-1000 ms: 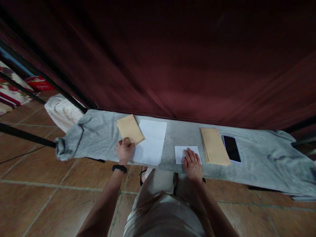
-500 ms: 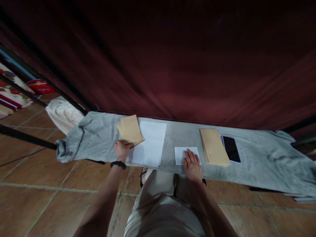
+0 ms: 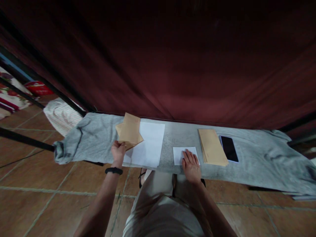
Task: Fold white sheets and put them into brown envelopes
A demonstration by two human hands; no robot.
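My left hand (image 3: 118, 150) is closed on the lower-left corner of a brown kraft envelope (image 3: 130, 128). That envelope lies at an angle over one or more other brown envelopes (image 3: 119, 128), which overlap the left side of a stack of white paper sheets (image 3: 151, 144). My right hand (image 3: 191, 166) rests flat, fingers stretched out, on a small white rectangle of paper (image 3: 178, 155), probably folded. Just right of it lies a fanned pile of brown envelopes (image 3: 213, 146).
A grey cloth (image 3: 256, 148) covers the long narrow bench. A phone (image 3: 229, 148) lies right of the envelope pile. Behind the bench hangs a dark red curtain (image 3: 172, 82). Black metal bars (image 3: 27, 140) stand at the left, near a striped cloth (image 3: 64, 115).
The envelope in my left hand has turned clockwise, so its corners now stick out differently from those beneath. My left hand has shifted slightly left. The right hand stays on the white paper.
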